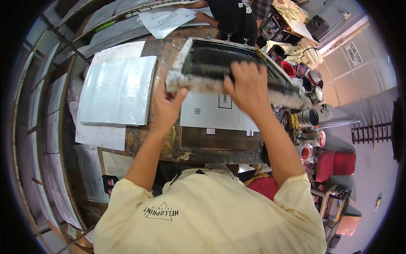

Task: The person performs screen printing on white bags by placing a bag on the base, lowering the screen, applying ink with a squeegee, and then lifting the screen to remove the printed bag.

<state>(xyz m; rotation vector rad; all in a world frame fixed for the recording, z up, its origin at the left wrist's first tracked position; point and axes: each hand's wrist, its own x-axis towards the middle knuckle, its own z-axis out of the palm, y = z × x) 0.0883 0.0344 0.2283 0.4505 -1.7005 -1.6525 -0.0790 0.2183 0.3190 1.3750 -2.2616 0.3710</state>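
A screen printing frame [196, 84] with a pale, ink-stained border is tilted up off the worktable, its near edge raised. My left hand [168, 103] grips its near left corner, thumb in front and the other fingers partly hidden. Inside the frame, over the dark mesh, my right hand [250, 86] is closed on a dark bar that looks like a squeegee [209, 70], blurred by motion. Beneath the frame lies a white plastic sheet [196, 120] with black print and a small square code; the raised frame hides its far part.
A stack of white plastic sheets [118, 91] stands left on the stained table [169, 146]. Ink cans [308, 118] crowd the right edge. Racks holding sheets [55, 131] line the left. At the far side a person [232, 17] handles another white sheet [167, 20].
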